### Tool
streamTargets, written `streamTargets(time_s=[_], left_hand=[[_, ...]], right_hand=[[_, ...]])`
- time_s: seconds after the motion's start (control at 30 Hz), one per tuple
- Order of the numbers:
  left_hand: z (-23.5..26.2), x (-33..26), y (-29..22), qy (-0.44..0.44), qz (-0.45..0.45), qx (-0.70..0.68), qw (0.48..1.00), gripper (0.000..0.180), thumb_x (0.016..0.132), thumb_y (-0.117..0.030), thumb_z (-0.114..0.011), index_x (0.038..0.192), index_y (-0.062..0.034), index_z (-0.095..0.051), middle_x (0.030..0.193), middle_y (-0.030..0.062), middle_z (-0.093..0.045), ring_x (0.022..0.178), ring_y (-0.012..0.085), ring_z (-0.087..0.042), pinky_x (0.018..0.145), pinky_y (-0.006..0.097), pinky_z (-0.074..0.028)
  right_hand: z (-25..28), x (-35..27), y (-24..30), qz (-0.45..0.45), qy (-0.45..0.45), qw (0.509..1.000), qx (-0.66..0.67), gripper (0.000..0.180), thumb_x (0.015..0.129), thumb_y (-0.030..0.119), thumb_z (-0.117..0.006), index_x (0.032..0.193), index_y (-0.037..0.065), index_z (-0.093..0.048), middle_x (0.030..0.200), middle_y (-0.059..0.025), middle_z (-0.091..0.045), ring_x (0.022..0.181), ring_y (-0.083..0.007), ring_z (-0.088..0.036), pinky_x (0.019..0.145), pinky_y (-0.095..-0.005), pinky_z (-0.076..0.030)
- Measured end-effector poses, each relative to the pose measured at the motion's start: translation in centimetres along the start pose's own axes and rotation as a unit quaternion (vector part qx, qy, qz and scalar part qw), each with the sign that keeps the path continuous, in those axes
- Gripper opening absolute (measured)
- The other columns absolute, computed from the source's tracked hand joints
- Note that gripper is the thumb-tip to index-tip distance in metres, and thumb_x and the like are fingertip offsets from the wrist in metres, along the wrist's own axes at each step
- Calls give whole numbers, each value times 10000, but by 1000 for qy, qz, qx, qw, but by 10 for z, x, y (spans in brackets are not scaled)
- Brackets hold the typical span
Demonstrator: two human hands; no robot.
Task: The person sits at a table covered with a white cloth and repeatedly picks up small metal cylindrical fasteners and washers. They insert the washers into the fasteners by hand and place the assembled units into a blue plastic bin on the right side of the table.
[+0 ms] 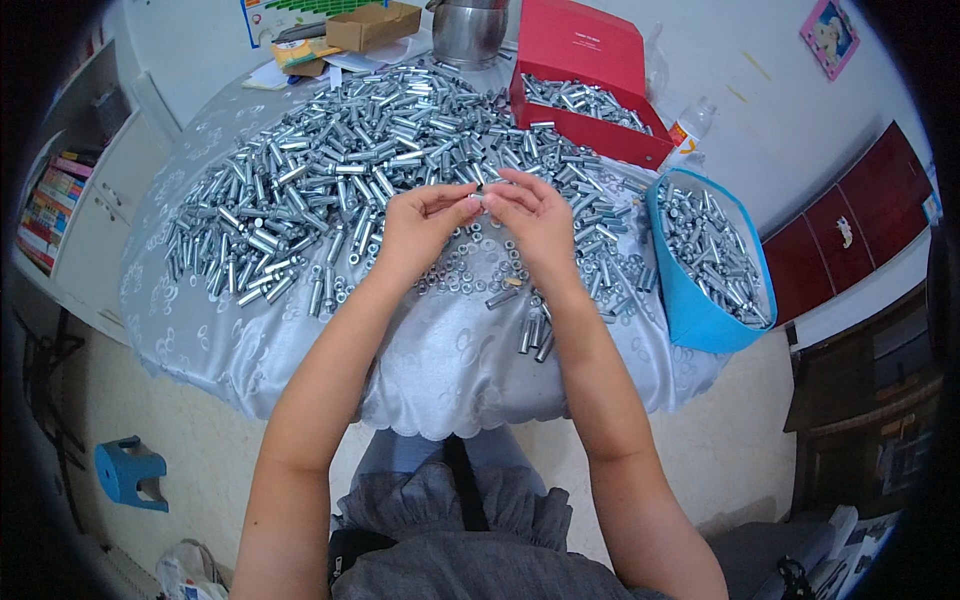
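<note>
Above the near edge of a big metal heap, my left hand (424, 226) and my right hand (538, 222) meet fingertip to fingertip. Between them they pinch a small metal piece (479, 196), mostly covered by the fingers; its exact kind cannot be made out. The heap (370, 130) consists of shiny silver cylindrical sleeve anchors lying every which way. Under and between my wrists, many small metal nuts or rings (455, 272) are scattered on the silver patterned tablecloth (430, 350). A few loose anchors (536, 333) lie near my right forearm.
A red box (595, 135) with its lid raised holds more anchors at the back right. The blue bin (700, 325) on the right is full of them too. A plastic bottle (692, 128), metal pot (468, 35) and cardboard box (373, 27) stand behind. A blue stool (130, 473) is on the floor.
</note>
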State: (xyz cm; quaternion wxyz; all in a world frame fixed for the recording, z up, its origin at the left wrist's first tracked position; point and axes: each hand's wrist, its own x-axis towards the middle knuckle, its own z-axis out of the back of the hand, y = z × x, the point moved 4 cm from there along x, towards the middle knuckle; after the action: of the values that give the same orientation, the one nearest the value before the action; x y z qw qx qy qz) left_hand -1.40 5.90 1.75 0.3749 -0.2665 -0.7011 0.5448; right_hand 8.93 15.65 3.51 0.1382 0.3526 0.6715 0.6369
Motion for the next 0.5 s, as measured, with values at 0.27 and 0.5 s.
streamTargets(time_s=[0.27,0.5], left_hand=[[2,1,-4,-22,-31,-47,998,162,849,-95,-547,938,40,-548,803,63,-603,697,106,-584,635,210,-487],[0,-4,-1,6,10,78,997,301,880,-292,-507,856,-2,-581,708,8,-557,639,55,-491,573,192,-409]], right_hand=[[1,1,3,-69,16,993,94,226,816,63,-583,1011,-50,-559,925,-119,-617,801,-137,-608,708,-218,-514],[-10,-3,0,-54,43,996,48,151,819,84,-590,909,-38,-596,800,-101,-629,675,-138,-620,615,-226,-519]])
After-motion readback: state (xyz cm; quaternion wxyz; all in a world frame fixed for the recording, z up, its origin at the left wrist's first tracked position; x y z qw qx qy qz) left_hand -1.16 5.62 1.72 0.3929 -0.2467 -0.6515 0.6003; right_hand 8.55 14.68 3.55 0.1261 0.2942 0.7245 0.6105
